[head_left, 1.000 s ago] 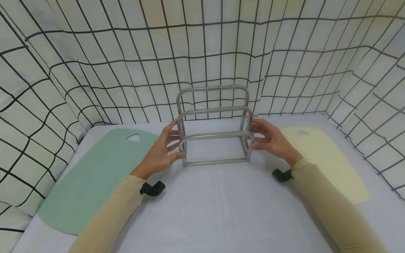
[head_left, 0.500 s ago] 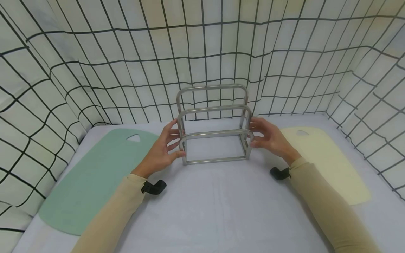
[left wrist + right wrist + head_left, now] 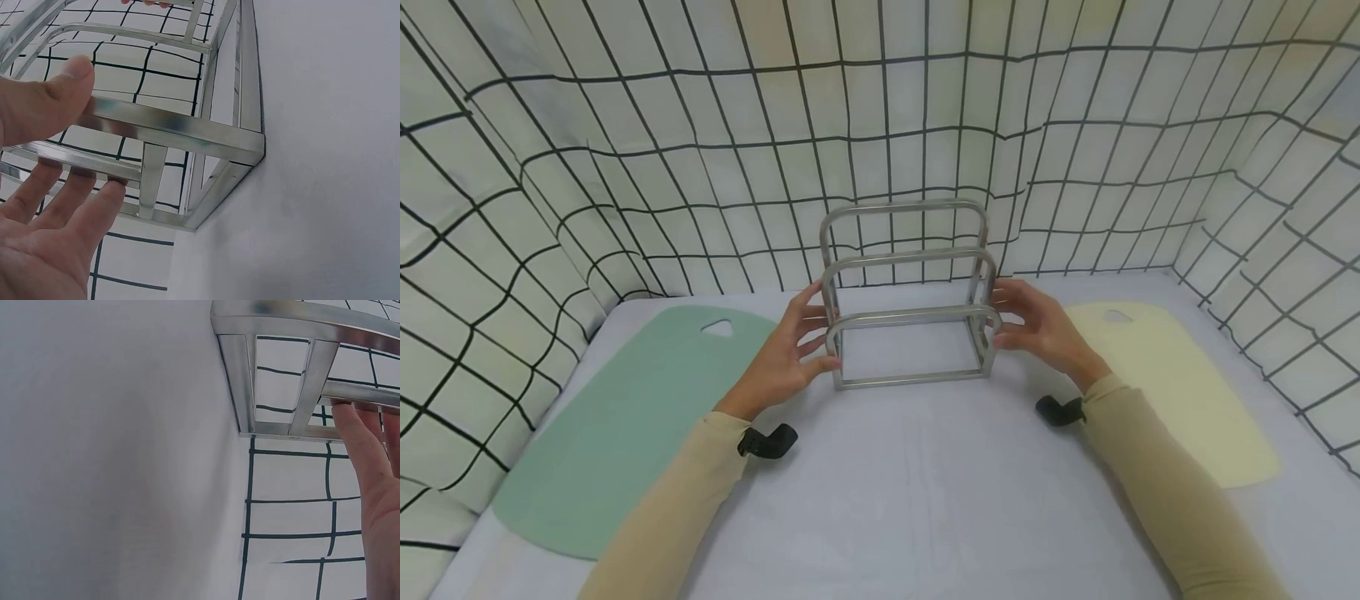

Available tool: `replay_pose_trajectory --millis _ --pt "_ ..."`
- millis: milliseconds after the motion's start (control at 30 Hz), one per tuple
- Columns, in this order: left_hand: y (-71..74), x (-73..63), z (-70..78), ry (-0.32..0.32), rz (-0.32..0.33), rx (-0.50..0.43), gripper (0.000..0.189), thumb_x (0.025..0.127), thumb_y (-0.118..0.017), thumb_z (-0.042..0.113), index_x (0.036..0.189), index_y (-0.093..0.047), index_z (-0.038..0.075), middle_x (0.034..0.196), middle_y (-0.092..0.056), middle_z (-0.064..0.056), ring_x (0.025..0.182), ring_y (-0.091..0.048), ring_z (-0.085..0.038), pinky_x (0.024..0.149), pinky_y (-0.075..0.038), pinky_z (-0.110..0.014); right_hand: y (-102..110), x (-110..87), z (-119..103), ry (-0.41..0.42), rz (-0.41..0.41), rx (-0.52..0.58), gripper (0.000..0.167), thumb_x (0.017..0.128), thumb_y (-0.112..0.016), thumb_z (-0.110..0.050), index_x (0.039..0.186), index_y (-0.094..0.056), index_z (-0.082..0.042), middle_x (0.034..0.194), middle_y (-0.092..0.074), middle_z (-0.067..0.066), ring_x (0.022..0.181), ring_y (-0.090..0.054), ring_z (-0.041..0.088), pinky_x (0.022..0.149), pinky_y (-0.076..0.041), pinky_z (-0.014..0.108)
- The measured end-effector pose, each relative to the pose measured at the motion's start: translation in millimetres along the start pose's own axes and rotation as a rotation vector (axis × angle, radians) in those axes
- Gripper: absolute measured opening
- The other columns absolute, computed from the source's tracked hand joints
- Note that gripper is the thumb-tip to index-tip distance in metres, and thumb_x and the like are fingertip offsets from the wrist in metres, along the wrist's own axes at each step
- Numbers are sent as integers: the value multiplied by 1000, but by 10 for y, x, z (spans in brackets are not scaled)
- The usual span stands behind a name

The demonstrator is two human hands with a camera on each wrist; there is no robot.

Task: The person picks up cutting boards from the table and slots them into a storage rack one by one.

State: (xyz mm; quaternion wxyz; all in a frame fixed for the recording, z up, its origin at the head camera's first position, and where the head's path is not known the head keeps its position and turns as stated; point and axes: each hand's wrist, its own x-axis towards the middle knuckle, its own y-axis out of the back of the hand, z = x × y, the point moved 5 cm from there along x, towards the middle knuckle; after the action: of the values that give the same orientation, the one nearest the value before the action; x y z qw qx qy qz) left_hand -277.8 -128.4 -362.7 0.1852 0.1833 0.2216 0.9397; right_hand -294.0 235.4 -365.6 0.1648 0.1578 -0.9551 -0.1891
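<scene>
A shiny metal cutting board rack (image 3: 910, 316) with three rounded hoops, rising in height toward the back, stands upright on the white table. My left hand (image 3: 771, 371) holds its left side. In the left wrist view, the thumb (image 3: 53, 97) presses the front hoop and several fingertips touch the underside of the hoop behind it. On the opposite side, my right hand (image 3: 1041, 333) grips the rack, thumb toward the front hoop and fingers farther back. The right wrist view shows fingers (image 3: 365, 447) against a rack bar; the thumb is out of that view.
A green cutting board (image 3: 647, 425) lies flat on the left of the table, partly under the left forearm. To the right lies a pale yellow cutting board (image 3: 1180, 383). Walls of white cloth with a black grid (image 3: 925, 129) enclose the back and sides.
The rack and both hands stay almost in place. The right wrist and forearm shift slightly left, and the left forearm shifts slightly right. Both boards stay put.
</scene>
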Motion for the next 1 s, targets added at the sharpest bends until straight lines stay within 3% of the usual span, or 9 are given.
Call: replay_pose_trajectory --millis 533,700,1000 --pt "-33 10 -8 -7 20 5 112 87 -77 -5 164 -10 41 153 -43 -17 150 -45 -37 119 -41 -52 -5 -18 11 68 12 39 76 86 -71 8 154 -41 -2 148 -52 26 127 -56 1 98 -54 14" --pt "-24 14 -3 -16 21 4 111 88 -76 -5 164 -10 43 155 -42 -16 150 -44 -36 120 -41 -53 0 -2 11 63 15 35 76 86 -71 8 154 -40 -2 147 -52 27 127 -56 0 97 -54 13" --pt "-47 46 -24 -23 37 23 107 90 -73 -6 166 -10 37 158 -40 -18 151 -42 -38 120 -39 -55 9 6 38 43 19 17 77 87 -72 5 156 -41 -9 151 -52 23 129 -56 1 101 -52 14"
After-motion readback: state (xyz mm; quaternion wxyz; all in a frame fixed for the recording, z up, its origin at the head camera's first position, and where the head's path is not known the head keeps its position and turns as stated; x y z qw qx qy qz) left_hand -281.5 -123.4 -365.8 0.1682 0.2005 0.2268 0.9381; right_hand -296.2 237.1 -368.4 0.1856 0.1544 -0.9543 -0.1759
